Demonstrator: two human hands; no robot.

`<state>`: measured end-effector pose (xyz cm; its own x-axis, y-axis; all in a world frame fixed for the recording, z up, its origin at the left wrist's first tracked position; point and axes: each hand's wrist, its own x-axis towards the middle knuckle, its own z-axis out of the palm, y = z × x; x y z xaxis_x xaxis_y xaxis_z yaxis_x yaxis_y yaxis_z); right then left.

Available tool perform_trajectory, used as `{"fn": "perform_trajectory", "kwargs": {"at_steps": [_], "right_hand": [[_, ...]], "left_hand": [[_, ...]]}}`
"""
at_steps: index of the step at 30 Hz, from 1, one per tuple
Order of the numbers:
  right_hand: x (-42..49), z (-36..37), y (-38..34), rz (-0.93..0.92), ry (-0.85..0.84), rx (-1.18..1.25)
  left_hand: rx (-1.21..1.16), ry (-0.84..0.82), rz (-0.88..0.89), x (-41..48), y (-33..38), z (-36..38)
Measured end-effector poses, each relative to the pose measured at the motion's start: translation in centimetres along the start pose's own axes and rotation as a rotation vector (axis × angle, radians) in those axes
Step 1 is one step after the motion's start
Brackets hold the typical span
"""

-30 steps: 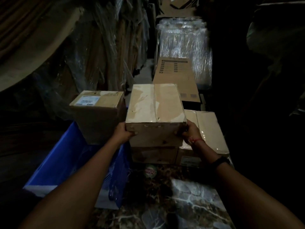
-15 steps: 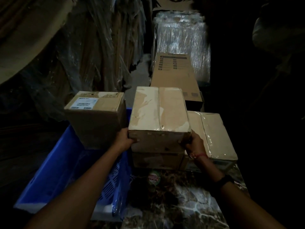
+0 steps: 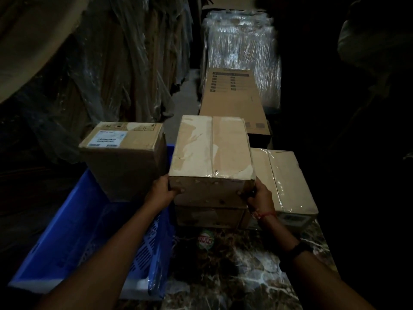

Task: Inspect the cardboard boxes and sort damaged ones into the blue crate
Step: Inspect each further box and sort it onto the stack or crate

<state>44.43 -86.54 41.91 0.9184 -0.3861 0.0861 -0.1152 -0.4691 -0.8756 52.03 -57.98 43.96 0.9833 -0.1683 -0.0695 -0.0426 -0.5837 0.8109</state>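
A taped box (image 3: 212,151), its top scuffed and peeling, sits level, gripped at its near corners by the left hand (image 3: 159,193) and right hand (image 3: 260,196), directly above a second box (image 3: 210,217). Just right of the right hand lies a film-wrapped box (image 3: 283,180). Beyond the left hand a labelled box (image 3: 125,159) stands upright in the blue crate (image 3: 67,238)

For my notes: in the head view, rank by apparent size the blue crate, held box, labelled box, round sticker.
1. blue crate
2. held box and labelled box: they look alike and nearness differs, so unranked
3. round sticker
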Motion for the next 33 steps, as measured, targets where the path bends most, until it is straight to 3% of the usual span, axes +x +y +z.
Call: {"fn": "perform_trajectory", "kwargs": {"at_steps": [9,15,18,22,27,33], "right_hand": [[-0.6,-0.4,-1.1,0.001,0.004,-0.036],[-1.6,-0.5,-2.5,0.131,-0.049,-0.058],[-3.0,-0.2,-2.8,0.254,-0.044,-0.116],[-5.3,0.5,-2.9,0.387,-0.012,-0.033],[-9.2,2.7,-1.1,0.416,-0.001,0.155],[-14.3,4.0,-0.6,0.407,-0.042,0.123]], "left_hand": [[-0.081,0.034,-0.102,-0.8,0.4,0.8],[-0.345,0.241,-0.234,-2.9,1.8,3.7],[-0.368,0.309,-0.267,-4.3,1.4,5.1],[-0.323,0.296,-0.273,-5.6,0.6,6.2],[-0.307,0.229,-0.268,-7.6,-0.3,7.8],[-0.427,0.235,-0.159,-13.4,-0.5,9.5]]}}
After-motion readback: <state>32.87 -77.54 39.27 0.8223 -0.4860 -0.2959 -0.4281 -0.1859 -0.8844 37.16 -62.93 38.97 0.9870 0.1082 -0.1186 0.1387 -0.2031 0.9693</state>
